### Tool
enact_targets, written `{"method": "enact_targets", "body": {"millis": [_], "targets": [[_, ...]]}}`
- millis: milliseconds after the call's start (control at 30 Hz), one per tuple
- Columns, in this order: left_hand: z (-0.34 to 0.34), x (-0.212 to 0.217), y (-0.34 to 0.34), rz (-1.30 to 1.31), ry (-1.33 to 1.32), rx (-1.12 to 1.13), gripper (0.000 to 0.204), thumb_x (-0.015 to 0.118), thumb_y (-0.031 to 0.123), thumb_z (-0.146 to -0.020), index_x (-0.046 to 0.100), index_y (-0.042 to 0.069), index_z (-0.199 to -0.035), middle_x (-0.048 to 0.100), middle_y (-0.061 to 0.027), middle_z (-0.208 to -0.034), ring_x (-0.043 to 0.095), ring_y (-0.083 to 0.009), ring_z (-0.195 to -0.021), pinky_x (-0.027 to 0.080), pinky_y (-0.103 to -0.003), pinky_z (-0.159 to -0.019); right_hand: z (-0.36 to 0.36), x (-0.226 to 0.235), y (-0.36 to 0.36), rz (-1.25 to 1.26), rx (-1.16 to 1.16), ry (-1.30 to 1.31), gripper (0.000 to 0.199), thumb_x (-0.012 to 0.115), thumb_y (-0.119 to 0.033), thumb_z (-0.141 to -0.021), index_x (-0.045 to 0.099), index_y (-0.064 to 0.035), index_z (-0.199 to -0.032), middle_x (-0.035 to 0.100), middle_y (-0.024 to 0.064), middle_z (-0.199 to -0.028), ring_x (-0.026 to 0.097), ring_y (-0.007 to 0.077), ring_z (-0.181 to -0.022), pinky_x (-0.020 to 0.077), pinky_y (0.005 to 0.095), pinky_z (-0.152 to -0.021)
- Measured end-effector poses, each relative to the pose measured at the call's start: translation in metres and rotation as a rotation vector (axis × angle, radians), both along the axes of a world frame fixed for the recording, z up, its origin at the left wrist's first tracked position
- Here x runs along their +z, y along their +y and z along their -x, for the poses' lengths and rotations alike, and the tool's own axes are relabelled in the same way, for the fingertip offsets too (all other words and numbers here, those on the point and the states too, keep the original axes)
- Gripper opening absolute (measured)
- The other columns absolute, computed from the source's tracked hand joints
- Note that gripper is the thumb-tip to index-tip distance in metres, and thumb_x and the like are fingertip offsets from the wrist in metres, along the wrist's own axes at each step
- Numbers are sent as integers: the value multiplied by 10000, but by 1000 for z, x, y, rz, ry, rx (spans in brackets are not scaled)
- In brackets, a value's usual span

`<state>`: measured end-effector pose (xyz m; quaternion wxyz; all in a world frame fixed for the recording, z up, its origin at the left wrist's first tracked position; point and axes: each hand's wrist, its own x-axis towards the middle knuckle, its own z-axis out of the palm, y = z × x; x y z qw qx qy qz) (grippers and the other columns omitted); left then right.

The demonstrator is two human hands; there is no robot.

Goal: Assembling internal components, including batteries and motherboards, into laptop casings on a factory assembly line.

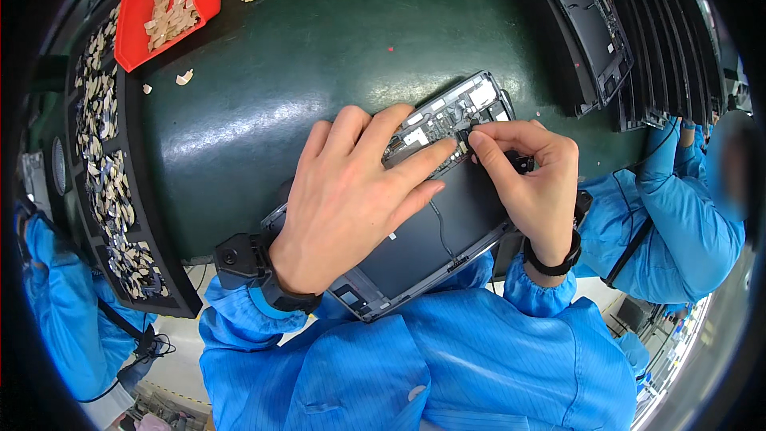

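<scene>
Touches laptop circuit board beneath loosely spread left hand. Pinches small dark part between fingertips of right hand.

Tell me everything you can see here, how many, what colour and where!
Opened laptop-like device: one, black and grey, under the hands
Circuit board: one, grey with white patches, device's far part
Thin cable: one, dark, across the device
Bin: one, red, far left
Scraps: many, cream, inside the bin
Loose scraps: at least four, cream, near the bin
Divided tray: one, black, left
Small parts: many, cream and dark, in the tray
Table: one, green, underneath
Electronics panels: several, dark, right
Co-workers: at least two, blue clothing, both sides
Smock: one, blue, bottom
Wristbands: two, black, both wrists
Left hand: one, bare, over the device
Right hand: one, bare, fingertips at the board
</scene>
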<state>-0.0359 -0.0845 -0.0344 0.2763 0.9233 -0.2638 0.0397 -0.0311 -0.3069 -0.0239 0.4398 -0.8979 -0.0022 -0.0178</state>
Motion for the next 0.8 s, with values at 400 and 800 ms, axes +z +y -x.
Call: {"method": "enact_targets", "body": {"millis": [400, 800], "targets": [[0, -3, 1, -32, -62, -13, 487, 830, 320, -822, 768, 282, -1303, 638, -58, -1348, 574, -252, -1002, 501, -381, -867, -2, 1, -3, 42, 44, -13, 84, 797, -75, -851, 818, -15, -907, 790, 129, -799, 688, 224, -682, 481, 343, -749], [-4, -2, -5, -145, -101, -63, 478, 796, 331, -841, 738, 319, -1315, 606, -71, -1397, 576, -264, -1017, 509, -385, -854, 1, -1, -6, 19, -16, -57, 81, 818, -94, -867, 815, -41, -927, 782, 77, -783, 670, 193, -723, 455, 355, -786]]}}
